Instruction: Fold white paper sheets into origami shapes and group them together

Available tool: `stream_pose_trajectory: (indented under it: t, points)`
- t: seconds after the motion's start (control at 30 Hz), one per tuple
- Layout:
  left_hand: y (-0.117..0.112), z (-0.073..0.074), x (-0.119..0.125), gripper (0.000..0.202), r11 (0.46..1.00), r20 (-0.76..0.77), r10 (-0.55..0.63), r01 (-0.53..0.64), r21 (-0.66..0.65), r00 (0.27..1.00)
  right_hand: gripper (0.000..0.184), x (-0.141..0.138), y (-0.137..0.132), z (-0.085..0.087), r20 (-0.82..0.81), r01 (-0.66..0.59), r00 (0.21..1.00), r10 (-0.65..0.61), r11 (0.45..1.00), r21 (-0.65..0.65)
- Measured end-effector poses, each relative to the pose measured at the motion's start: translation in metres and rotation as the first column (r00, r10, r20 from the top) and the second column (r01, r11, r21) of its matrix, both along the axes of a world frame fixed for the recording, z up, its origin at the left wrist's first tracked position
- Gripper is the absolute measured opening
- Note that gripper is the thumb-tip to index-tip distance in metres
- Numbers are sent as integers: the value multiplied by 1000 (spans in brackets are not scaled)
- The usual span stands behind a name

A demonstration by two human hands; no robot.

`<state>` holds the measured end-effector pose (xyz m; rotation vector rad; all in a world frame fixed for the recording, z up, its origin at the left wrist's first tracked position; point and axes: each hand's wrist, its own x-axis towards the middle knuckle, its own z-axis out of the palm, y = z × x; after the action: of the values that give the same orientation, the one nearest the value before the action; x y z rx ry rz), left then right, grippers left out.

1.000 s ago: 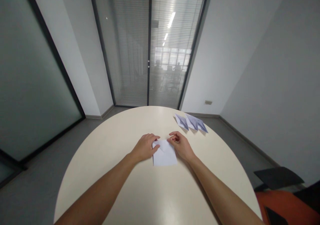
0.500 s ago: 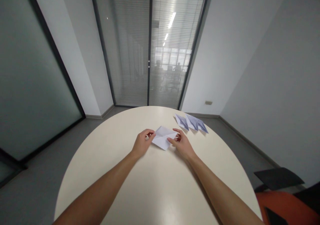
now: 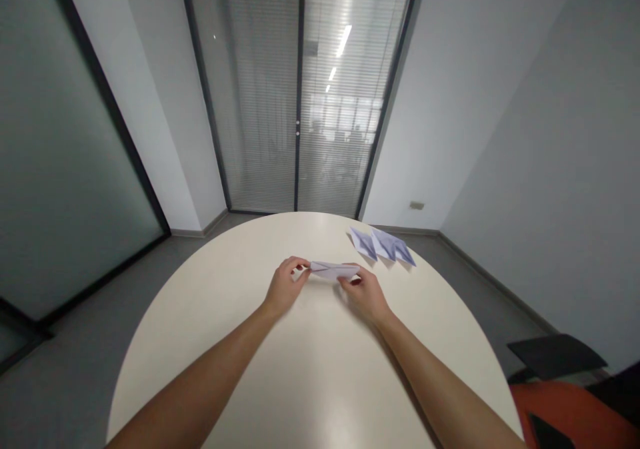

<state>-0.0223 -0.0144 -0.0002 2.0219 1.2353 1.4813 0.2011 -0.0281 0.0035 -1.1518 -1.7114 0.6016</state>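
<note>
A folded piece of white paper (image 3: 330,272) stretches between my two hands just above the table, seen nearly edge-on as a narrow strip. My left hand (image 3: 286,288) pinches its left end between thumb and fingertips. At the other end, my right hand (image 3: 367,293) is closed on the paper, thumb at the near side and fingers behind. Some of the right fingers are hidden by the hand itself. Beyond my right hand, several folded white papers (image 3: 384,244) lie in a row near the table's far right edge.
The round cream table (image 3: 280,382) fills the foreground. An orange chair (image 3: 570,412) with a black armrest (image 3: 557,356) stands at the right. Behind the table are a glass partition with blinds (image 3: 265,102) and a white wall (image 3: 450,102).
The paper has gone from a broad, flat-facing shape to a narrow strip, folded over or tilted. My right fingers have closed in on its end. My left hand has barely moved.
</note>
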Motion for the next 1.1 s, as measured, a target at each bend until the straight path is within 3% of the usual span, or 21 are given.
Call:
stream_pose_trajectory:
  t: [0.2,0.3,0.43,0.57,0.8,0.9,1.0,1.1]
  points:
    - [-1,0,-5,17,994,-49,-55,59,90,997,37,12,-3,6,335,-126,940,64,978,167]
    - [-3,1,-9,25,993,-198,-58,77,91,979,43,15,-3,4,465,-153,884,54,972,177]
    - [-4,0,-13,31,994,-439,-106,111,-14,892,44,16,-4,1,572,-166,819,47,973,157]
    - [-8,0,-13,32,988,-550,-156,126,-93,821,44,16,-5,2,606,-185,791,86,977,103]
    - [-19,9,-12,27,982,-688,-149,190,-16,710,53,18,-10,7,665,-259,733,147,963,72]
    - [-21,12,-12,24,973,-724,-164,229,-9,670,54,20,-11,9,648,-240,743,171,971,19]
    - [-22,13,-9,22,971,-733,-179,239,-23,656,44,19,-11,10,607,-168,786,117,985,28]
    - [-22,11,-5,22,970,-730,-189,241,-33,657,43,14,-10,6,608,-229,779,151,972,53]
